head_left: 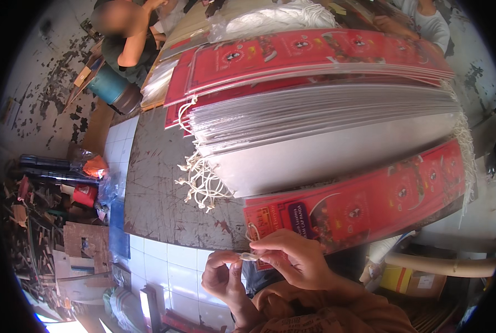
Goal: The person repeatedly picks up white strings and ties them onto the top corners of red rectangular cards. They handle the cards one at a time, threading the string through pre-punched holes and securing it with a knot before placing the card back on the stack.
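Just past the table's near edge, my left hand (223,275) pinches a short piece of white cord (249,257) between thumb and fingertips. My right hand (295,256) grips the same cord from the other side, and a knot or twist shows between the two. A loop of the cord comes from the left corner of a long red printed sheet (364,208), which lies at the near side of the table under my right hand. Beyond it, a thick stack of long sheets (325,139) shows pale backs, with knotted white cords (206,183) bunched at its left end.
More red printed sheets (314,53) lie behind the stack on the worn dark table (159,183). A white cord bundle (281,16) sits at the back. Two people are across the table, one beside a teal drum (108,83). Scrap wood (37,233) litters the left floor.
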`<state>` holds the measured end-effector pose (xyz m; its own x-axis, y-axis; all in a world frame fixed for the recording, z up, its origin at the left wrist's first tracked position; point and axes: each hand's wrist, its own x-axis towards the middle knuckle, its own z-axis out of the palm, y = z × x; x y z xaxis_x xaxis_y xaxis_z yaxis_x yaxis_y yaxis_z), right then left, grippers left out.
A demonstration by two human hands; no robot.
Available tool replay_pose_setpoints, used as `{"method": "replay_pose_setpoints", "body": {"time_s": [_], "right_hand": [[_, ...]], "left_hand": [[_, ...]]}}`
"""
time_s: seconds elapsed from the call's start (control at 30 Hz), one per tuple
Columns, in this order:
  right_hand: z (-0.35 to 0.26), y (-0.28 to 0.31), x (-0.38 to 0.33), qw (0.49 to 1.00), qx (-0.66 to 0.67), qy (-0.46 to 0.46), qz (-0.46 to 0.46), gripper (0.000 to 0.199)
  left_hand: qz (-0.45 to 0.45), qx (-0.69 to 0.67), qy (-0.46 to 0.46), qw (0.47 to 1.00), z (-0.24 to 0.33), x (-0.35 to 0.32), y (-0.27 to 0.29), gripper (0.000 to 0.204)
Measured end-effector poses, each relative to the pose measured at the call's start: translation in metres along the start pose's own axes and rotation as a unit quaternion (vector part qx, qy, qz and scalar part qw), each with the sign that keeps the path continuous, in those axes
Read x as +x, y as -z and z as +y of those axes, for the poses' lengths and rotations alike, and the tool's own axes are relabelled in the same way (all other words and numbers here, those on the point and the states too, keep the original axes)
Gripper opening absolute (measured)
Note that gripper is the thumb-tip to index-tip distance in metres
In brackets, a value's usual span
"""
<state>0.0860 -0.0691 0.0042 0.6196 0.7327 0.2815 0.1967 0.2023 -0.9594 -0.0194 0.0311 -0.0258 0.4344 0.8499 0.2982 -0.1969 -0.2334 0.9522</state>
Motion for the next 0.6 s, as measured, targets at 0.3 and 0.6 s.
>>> {"method": "replay_pose_setpoints", "body": {"time_s": [0.3,0.6], "right_hand": [[0.003,-0.005,-0.001,0.999,-0.014,0.006,0.037,0.026],[0.001,-0.003,0.000,1.000,-0.010,-0.010,0.015,0.023]], "left_hand": [[-0.029,0.053,-0.026,0.998,-0.001,0.008,0.016,0.020],[-0.169,0.171,-0.170,0.956,0.008,0.019,-0.002,0.043]]}}
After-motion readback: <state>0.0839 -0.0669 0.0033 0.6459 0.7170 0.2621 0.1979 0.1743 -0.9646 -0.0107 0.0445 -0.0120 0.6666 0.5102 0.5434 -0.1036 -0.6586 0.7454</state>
